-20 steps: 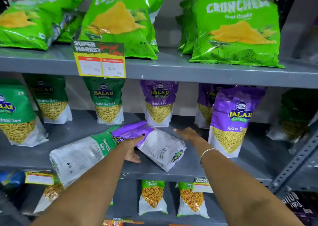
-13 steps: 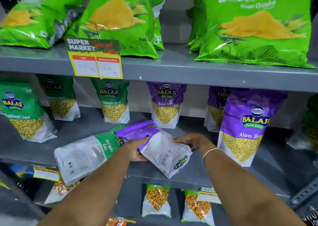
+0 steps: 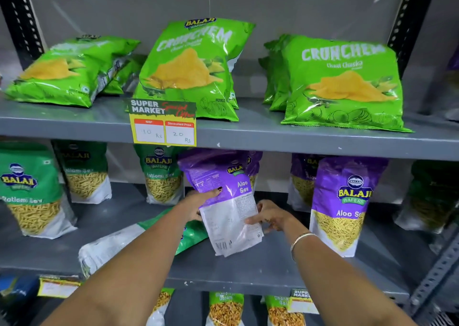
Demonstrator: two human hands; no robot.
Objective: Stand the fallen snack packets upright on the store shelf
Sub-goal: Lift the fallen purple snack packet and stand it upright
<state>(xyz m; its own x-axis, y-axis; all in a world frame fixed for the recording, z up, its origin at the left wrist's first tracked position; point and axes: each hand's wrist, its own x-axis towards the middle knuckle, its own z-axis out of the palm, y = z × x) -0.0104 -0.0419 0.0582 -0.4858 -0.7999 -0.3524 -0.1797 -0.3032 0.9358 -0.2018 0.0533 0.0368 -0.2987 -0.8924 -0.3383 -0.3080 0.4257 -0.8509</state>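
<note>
A purple Aloo Sev packet (image 3: 223, 196) is lifted nearly upright above the middle shelf (image 3: 248, 268), its back side toward me, purple top up. My left hand (image 3: 201, 199) grips its left edge, thumb on the purple part. My right hand (image 3: 268, 216) holds its lower right edge. A green Ratlami Sev packet (image 3: 119, 246) lies flat on the same shelf, partly hidden under my left forearm. On the top shelf a green Crunchem bag (image 3: 67, 70) lies tipped over at the left.
Upright green Ratlami Sev packets (image 3: 29, 189) stand left, upright purple Aloo Sev packets (image 3: 342, 201) right. Two Crunchem bags (image 3: 342, 82) lean upright on the top shelf, behind a yellow price tag (image 3: 162, 124). Orange-filled packets (image 3: 226, 308) fill the shelf below. A slotted post (image 3: 434, 276) rises at right.
Both hands have raised the purple packet from lying flat on the shelf to nearly upright. The view has tilted upward, showing more of the top shelf.
</note>
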